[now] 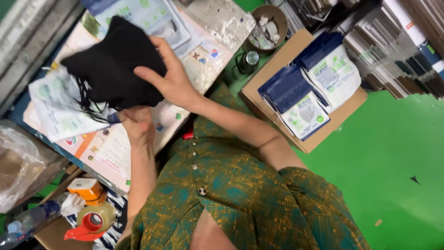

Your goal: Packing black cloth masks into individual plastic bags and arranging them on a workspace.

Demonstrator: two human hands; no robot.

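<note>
The right hand (171,78) lies spread on a stack of black fabric face masks (113,65), thumb and fingers gripping its edge, while the left hand (138,124) is closed under the same stack, pinching its lower edge where thin black ear loops (88,104) hang. Under both hands, white printed plastic pouches (58,109) lie on the worktop (111,153). Well to the right of the right hand, a brown cardboard box (303,90) carries blue-and-white mask packets (319,76), and near the left elbow is a red tape dispenser (90,222).

A stack of masks (111,65) sits between both hands above the table (111,157), pouches (305,88) on a box (259,88) to the right.
</note>
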